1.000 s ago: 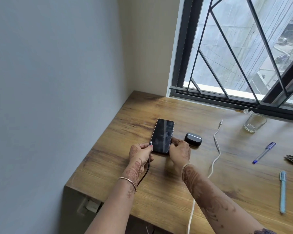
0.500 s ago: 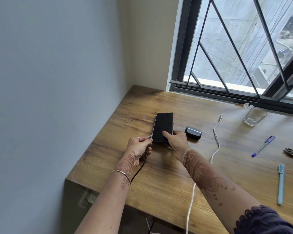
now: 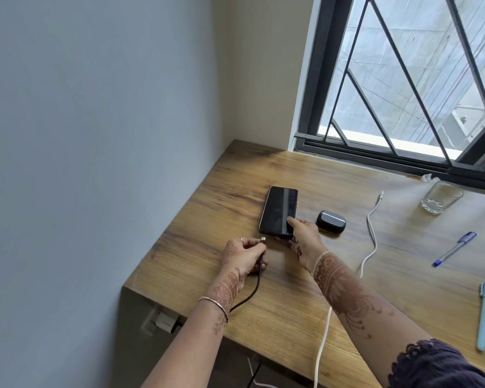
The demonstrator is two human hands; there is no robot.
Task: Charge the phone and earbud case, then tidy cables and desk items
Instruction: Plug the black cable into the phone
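Far to your left, below the desk's near corner, a white charger block [image 3: 165, 322] sits in a wall socket. A black cable [image 3: 253, 287] comes up over the edge of the wooden desk [image 3: 179, 261] and runs into your left hand [image 3: 244, 257]. That hand pinches the cable just behind its metal plug [image 3: 263, 240], fingers curled round it. The plug points toward the phone's near end and stops just short of it, with a small gap showing.

The phone [image 3: 277, 208] lies flat on the desk, screen up and dark, its long side running away from you. Your right hand [image 3: 303, 236] grips its near right corner, with the thumb pressed on the glass and the other fingers wrapped round the edge. Your two hands are close together but not touching.

Just right of that hand, the dark earbud case [image 3: 331, 222] rests on the desk with its lid down, beside the phone and apart from it. Further right, a white cable [image 3: 371, 233] snakes from the near edge of the desk up to a loose connector that lies free on the wood. Beyond it, a clear glass [image 3: 441, 197] stands upright near the window frame. A blue pen [image 3: 454, 249] lies slanted on the desk, and a pale blue pen [image 3: 483, 317] lies nearer to you by the right edge
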